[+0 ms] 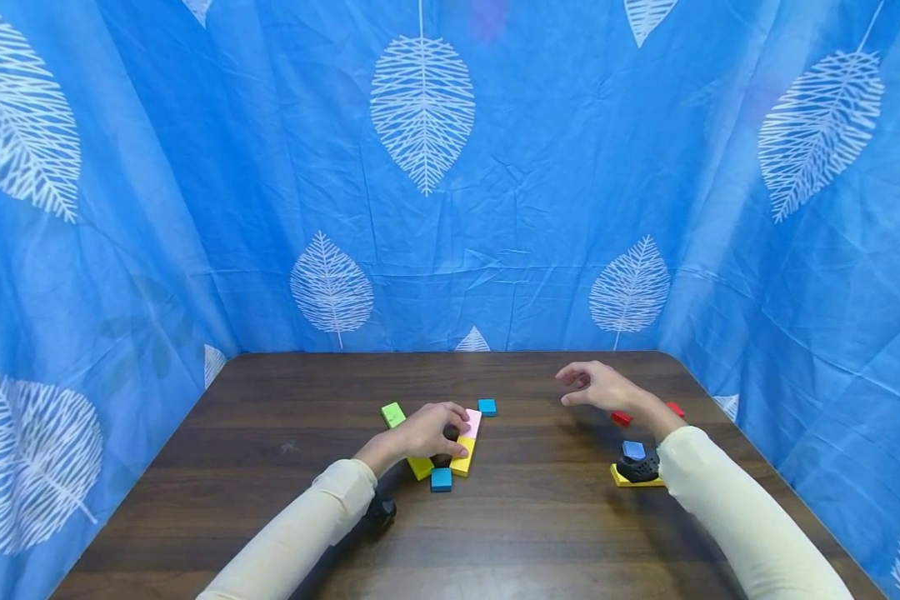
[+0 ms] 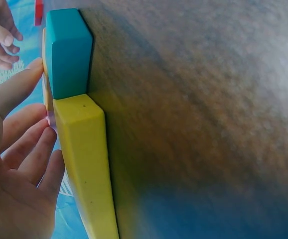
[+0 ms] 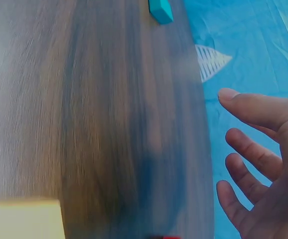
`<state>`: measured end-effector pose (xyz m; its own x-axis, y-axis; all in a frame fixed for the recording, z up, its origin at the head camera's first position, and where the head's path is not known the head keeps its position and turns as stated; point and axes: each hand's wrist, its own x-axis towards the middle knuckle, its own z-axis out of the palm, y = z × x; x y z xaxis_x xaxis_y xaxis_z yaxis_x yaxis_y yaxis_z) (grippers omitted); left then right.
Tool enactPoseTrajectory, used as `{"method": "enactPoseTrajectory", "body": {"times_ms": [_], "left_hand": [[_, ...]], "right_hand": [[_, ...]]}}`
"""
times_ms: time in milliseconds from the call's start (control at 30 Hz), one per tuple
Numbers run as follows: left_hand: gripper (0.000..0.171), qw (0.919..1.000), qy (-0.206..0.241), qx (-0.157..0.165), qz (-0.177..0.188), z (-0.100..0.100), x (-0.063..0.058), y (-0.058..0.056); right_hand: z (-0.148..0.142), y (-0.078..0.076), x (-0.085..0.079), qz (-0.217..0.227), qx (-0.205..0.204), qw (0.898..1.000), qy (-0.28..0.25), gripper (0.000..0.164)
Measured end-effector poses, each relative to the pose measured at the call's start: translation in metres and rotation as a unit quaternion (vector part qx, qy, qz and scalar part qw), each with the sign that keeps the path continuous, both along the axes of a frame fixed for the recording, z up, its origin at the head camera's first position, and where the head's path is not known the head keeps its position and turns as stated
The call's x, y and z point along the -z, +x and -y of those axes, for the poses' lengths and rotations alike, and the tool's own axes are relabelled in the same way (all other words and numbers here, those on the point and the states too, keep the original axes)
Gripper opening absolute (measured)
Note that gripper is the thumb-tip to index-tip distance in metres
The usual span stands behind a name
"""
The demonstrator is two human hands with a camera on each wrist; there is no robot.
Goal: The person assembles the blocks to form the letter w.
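My left hand reaches over a row made of a pink block and a yellow block. Its thumb touches the yellow block and its fingertips lie at the pink one. Under the wrist run a lime green block and a yellow-green block. A teal block sits at the end of the yellow-green block in the left wrist view. Raised over the right side of the table, my right hand holds nothing, its fingers loosely bent and spread from the thumb.
Another blue block lies just beyond the pink one. Near the right forearm are red blocks, a lighter blue block and a yellow block, partly covered by the black wrist strap. A blue leaf-print curtain surrounds the wooden table.
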<state>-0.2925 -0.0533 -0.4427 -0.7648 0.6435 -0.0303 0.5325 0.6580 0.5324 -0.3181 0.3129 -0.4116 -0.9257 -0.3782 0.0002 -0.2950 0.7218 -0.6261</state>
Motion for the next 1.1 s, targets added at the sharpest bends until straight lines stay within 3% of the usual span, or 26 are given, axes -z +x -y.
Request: {"method": "enactPoseTrajectory", "body": {"times_ms": [467, 767, 1100], "left_hand": [[0.038, 1.0, -0.002, -0.002, -0.007, 0.002, -0.002, 0.0], [0.038, 1.0, -0.001, -0.001, -0.002, -0.001, -0.003, 0.002], [0.036, 1.0, 0.001, -0.009, 0.004, 0.0, -0.001, 0.004]], "right_hand": [[-0.046, 0.01, 0.006, -0.001, 0.055, 0.998, 0.041, 0.056], [-0.079, 0.02, 0.018, 0.019, 0.138, 0.984, 0.11, 0.092], [-0.085, 0.021, 0.022, 0.043, 0.157, 0.981, 0.104, 0.075]]}}
